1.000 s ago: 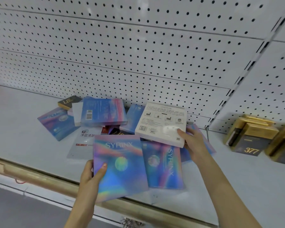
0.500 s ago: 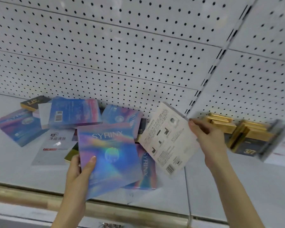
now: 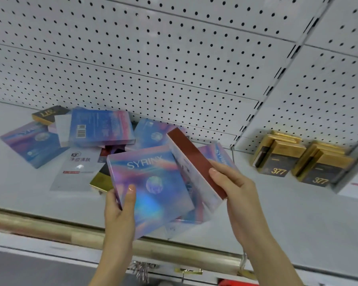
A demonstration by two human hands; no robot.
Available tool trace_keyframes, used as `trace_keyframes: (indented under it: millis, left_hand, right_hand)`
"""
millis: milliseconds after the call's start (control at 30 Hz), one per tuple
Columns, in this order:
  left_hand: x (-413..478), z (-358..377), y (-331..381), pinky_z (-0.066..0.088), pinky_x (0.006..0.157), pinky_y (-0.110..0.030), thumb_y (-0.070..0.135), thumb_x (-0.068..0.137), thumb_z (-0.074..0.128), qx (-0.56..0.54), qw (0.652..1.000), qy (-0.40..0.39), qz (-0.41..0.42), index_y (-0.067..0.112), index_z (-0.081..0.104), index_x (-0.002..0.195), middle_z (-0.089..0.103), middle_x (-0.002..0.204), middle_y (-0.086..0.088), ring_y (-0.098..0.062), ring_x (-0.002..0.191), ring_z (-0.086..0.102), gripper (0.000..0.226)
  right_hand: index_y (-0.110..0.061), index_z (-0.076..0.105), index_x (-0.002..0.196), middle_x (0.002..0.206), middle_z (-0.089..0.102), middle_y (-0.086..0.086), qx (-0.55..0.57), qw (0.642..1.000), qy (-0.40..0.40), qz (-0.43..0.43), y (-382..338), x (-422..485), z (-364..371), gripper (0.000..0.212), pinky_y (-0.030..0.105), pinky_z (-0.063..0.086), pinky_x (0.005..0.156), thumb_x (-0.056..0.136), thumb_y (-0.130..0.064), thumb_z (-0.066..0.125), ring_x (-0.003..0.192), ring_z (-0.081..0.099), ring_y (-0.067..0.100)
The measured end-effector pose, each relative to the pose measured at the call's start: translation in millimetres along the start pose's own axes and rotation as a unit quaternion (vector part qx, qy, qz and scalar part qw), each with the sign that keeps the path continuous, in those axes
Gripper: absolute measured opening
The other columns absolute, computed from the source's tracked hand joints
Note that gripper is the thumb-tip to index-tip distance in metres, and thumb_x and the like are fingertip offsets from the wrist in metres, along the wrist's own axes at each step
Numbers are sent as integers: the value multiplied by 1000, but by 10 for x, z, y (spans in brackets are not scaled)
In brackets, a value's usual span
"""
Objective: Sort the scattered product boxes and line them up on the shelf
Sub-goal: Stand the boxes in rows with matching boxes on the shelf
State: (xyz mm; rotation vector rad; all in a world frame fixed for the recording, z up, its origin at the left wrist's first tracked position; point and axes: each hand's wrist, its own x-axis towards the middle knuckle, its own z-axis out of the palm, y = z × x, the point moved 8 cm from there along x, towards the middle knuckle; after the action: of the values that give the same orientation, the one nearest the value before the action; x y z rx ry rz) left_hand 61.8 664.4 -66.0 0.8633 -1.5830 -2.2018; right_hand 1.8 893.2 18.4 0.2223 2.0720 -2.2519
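My left hand (image 3: pixel 120 211) grips a holographic SYRINX box (image 3: pixel 151 188) by its lower left corner, lifted off the white shelf (image 3: pixel 277 219) and tilted. My right hand (image 3: pixel 234 186) holds a white box with a dark red side (image 3: pixel 194 162), turned on edge beside the SYRINX box. Behind them lies a loose heap: more holographic boxes (image 3: pixel 101 129) (image 3: pixel 31 143), a white sachet-like pack (image 3: pixel 79 168), a black and gold 377 box (image 3: pixel 48 114).
Black and gold 377 boxes (image 3: pixel 277 157) (image 3: pixel 322 166) stand in a row at the right against the pegboard back wall (image 3: pixel 174 65). A clear divider (image 3: pixel 347 168) stands right of them. A wood-coloured rail (image 3: pixel 50 226) runs along the shelf's front edge.
My right hand has lifted the white box off the heap and turned it on edge, showing its red side. The SYRINX box in my left hand has shifted right, and the view swung right.
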Motion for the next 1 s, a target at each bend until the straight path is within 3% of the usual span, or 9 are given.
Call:
trace_keyframes:
  millis: [67, 200, 367, 500, 600, 667, 767, 900, 1000]
  left_hand:
    - [-19, -35, 22, 51, 73, -30, 30, 95, 50, -3, 1000, 6, 6, 23, 54, 115, 67, 103, 5, -13, 92, 65, 22]
    - [-41, -142, -22, 47, 72, -28, 35, 93, 49, 14, 999, 26, 11, 12, 51, 112, 62, 94, 2, -14, 84, 60, 29]
    - [-33, -289, -172, 43, 61, -23, 32, 94, 50, 12, 998, 52, -25, 4, 48, 109, 58, 88, -3, -12, 73, 57, 31]
    - [-16, -327, -213, 45, 64, -25, 29, 90, 58, 32, 998, 49, -25, 6, 49, 106, 61, 90, -4, -17, 78, 58, 29]
    - [-3, -343, -213, 47, 67, -28, 29, 88, 60, 34, 998, 41, -23, 6, 50, 106, 62, 92, -6, -19, 80, 59, 31]
    - [-4, -364, -214, 48, 67, -28, 30, 88, 59, 31, 998, 37, -28, 7, 50, 107, 62, 93, -7, -19, 81, 61, 31]
    - [7, -413, -226, 49, 67, -29, 29, 90, 57, 36, 998, 28, -37, 8, 49, 107, 62, 93, -6, -20, 82, 61, 28]
    - [23, -436, -179, 49, 74, -34, 41, 80, 58, 53, 998, 10, -15, 9, 50, 107, 62, 93, -6, -23, 84, 61, 43]
    - [-51, -358, -154, 49, 77, -36, 51, 66, 56, 55, 998, -12, 7, 9, 51, 108, 61, 92, -4, -22, 85, 59, 60]
  right_hand:
    - [-19, 76, 93, 88, 75, -10, -17, 999, -12, -25, 26, -83, 149, 18, 13, 50, 65, 83, -7, 67, 77, 67, 0]
    - [-20, 79, 86, 93, 75, -11, -7, 999, -41, -6, 307, -191, 397, 14, 14, 49, 72, 80, -9, 74, 87, 67, 0]
    - [-46, 74, 83, 105, 67, -30, -154, 983, -96, -15, 734, -201, 583, 37, 24, 44, 101, 81, -8, 73, 110, 57, -6]
    - [-43, 69, 95, 109, 66, -25, -228, 971, -31, -59, 751, -119, 345, 25, 29, 47, 99, 76, -29, 73, 110, 56, -3]
    - [-30, 63, 116, 121, 61, -9, -330, 941, 54, -61, 831, -2, 11, 50, 37, 45, 100, 70, -50, 68, 115, 53, 13]
    - [-25, 53, 122, 122, 59, -1, -279, 957, 69, 30, 1003, 50, -188, 59, 34, 49, 90, 72, -49, 74, 113, 55, 18]
    - [-14, 53, 121, 109, 67, 8, -139, 977, 44, 156, 1264, 54, -296, 44, 27, 54, 75, 83, -28, 71, 95, 67, 20]
    - [-3, 66, 106, 88, 75, 6, -37, 979, -13, 201, 1286, 39, -364, 26, 26, 52, 74, 86, -20, 66, 85, 70, 19]
    - [0, 69, 100, 92, 74, 11, 41, 973, -43, 223, 1203, -123, -501, 27, 27, 56, 73, 80, -18, 65, 85, 71, 19]
